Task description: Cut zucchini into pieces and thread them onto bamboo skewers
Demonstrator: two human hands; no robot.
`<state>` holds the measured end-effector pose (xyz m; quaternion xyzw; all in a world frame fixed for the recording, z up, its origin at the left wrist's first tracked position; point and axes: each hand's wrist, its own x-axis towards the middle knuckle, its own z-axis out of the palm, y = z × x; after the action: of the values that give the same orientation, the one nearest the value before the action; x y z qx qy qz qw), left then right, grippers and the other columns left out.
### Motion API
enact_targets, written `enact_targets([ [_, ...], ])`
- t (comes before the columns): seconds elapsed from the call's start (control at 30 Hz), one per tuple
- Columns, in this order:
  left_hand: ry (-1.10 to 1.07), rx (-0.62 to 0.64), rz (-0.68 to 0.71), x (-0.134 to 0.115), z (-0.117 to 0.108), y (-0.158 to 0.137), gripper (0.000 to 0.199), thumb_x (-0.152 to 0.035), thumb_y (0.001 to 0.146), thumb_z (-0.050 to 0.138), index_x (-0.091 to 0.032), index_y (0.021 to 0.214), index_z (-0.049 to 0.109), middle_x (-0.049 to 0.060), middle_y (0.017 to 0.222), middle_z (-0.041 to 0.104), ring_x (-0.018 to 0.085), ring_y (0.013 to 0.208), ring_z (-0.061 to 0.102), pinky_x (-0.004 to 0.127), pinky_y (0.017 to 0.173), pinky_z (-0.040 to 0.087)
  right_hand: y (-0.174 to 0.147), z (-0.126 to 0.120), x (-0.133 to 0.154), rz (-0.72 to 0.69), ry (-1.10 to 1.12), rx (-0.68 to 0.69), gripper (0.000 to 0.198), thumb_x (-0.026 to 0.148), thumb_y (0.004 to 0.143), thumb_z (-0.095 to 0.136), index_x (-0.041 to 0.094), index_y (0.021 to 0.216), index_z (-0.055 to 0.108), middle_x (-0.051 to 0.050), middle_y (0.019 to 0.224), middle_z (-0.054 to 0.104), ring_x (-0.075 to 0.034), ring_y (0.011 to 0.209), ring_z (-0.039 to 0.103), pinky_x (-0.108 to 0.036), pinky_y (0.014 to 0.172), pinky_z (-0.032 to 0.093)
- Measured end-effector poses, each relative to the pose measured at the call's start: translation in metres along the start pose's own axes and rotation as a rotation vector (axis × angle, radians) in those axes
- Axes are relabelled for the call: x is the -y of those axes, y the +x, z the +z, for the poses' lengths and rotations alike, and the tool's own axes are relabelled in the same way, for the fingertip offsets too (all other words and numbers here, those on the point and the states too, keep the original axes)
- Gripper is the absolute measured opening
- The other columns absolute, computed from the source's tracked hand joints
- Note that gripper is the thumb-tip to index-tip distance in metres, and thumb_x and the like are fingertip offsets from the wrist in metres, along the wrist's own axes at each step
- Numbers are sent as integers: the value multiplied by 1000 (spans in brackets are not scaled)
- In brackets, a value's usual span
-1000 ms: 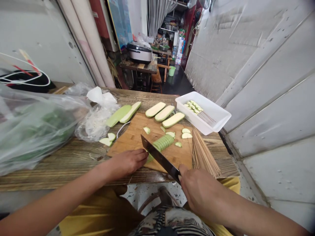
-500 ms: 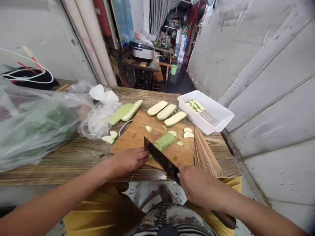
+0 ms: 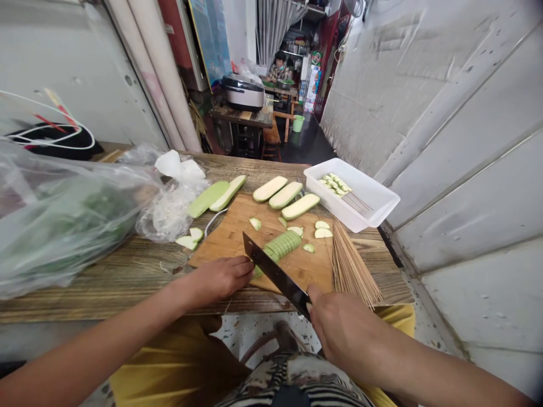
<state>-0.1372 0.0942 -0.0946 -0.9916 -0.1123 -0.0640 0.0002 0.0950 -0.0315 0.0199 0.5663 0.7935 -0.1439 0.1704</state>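
My right hand (image 3: 339, 322) is closed around the handle of a dark cleaver (image 3: 275, 274), whose blade slants across a zucchini half. That zucchini (image 3: 284, 245) lies on the wooden cutting board (image 3: 233, 226), its right part cut into thin slices that still sit in a row. With bent fingers, my left hand (image 3: 227, 277) holds the uncut left end, right beside the blade; most of that end is hidden. A few loose zucchini pieces (image 3: 308, 247) are scattered on the board. Three zucchini halves (image 3: 270, 189) rest cut side up along its far edge.
A white plastic tray (image 3: 377, 212) with skewered slices stands at the back right, beside a bundle of bamboo skewers (image 3: 354, 263). On the left lie more zucchini halves (image 3: 207, 199) and a clear bag of greens (image 3: 76, 220). Farther back, a person (image 3: 279, 70) sits behind a rice cooker (image 3: 243, 92).
The cleaver's tip has shifted slightly left along the zucchini, toward the uncut end. My left hand keeps its hold, and the camera view has moved a little.
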Motion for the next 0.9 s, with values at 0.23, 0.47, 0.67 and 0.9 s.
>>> enact_targets([
  [0.23,21,4,59,4,7,-5,38,-8,86,30,-15,113,57,13,114,62,23,105,55,35,87,49,5,5,-7,-39,117,-59,14,11,88,41,12,89,55,-7,62,67,-19,53,65,-25,42,27],
  [0.47,-61,-52,58,5,14,-9,36,-7,84,38,-13,114,57,16,112,60,25,105,54,37,89,48,13,9,-4,-77,71,39,16,6,82,44,9,88,58,-11,70,69,-24,58,67,-27,43,31],
  [0.67,7,-48,71,3,12,-12,35,-8,86,35,-13,113,57,15,110,61,24,102,55,36,85,50,4,8,1,-31,53,32,17,3,77,48,11,89,56,-8,66,68,-23,54,66,-28,41,27],
  [0.9,29,-39,63,1,8,-11,34,-6,86,38,-12,112,59,14,107,63,22,100,57,35,86,51,-2,3,7,-42,-20,48,26,2,70,53,11,95,55,-7,69,69,-23,55,66,-28,41,28],
])
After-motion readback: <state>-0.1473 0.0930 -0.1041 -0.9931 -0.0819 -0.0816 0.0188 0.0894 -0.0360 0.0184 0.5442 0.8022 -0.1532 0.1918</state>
